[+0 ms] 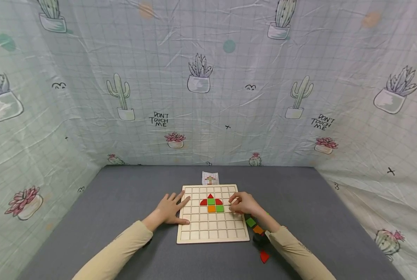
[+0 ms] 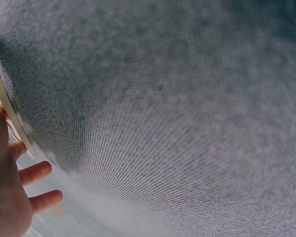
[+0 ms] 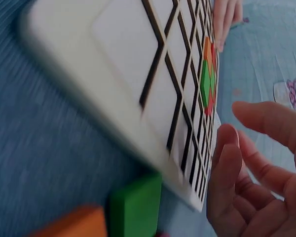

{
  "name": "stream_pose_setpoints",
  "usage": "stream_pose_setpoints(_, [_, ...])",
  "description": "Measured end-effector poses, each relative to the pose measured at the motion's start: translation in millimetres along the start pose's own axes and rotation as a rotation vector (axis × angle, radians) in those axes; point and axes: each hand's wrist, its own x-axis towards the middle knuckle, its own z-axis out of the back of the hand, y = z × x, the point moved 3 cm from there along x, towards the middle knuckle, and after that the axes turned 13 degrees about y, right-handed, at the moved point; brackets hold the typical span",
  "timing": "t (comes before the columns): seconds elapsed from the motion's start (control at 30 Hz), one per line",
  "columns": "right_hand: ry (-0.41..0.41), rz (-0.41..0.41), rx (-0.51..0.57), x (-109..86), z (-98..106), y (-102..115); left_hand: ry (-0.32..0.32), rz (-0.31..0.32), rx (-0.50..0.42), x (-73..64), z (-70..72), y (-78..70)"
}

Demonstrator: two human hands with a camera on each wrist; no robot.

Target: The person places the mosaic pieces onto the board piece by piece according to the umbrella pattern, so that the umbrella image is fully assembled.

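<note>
A wooden grid board (image 1: 212,235) lies on the grey table. Near its top middle sit a red triangle (image 1: 210,196), a green square (image 1: 211,202) between two red curved-edge pieces (image 1: 203,202), and below them an orange square (image 1: 212,209) beside a second green square (image 1: 220,209). My left hand (image 1: 171,209) rests on the board's left edge, fingers spread; the left wrist view shows part of that hand (image 2: 7,192). Over the board's right side, my right hand (image 1: 244,203) has loosely bent fingers. In the right wrist view, its thumb and fingers (image 3: 227,163) stand apart, nothing visible between them.
A printed pattern card (image 1: 210,178) lies behind the board. To the board's right, partly under the right forearm, are a loose green block (image 1: 250,222), an orange block (image 1: 258,230) and a red piece (image 1: 264,256). A cactus-print curtain (image 1: 208,105) surrounds the table's back and sides.
</note>
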Motion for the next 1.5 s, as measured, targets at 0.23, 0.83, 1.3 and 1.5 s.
stream_pose_setpoints(0.23, [0.054,0.047,-0.021,-16.1,15,-6,-0.005,-0.002,0.005,-0.8,-0.4,0.0])
stream_pose_setpoints(0.83, [0.077,0.017,-0.033,-62.5,53,-48,0.014,-0.015,-0.006,-3.1,1.7,-0.9])
stream_pose_setpoints(1.3, [0.126,-0.031,-0.046,-80.2,58,-69,0.018,-0.005,-0.015,-4.0,0.8,-1.5])
stream_pose_setpoints(1.5, [0.078,-0.053,-0.098,-76.8,57,-71,0.023,-0.009,-0.03,-4.7,4.8,-1.9])
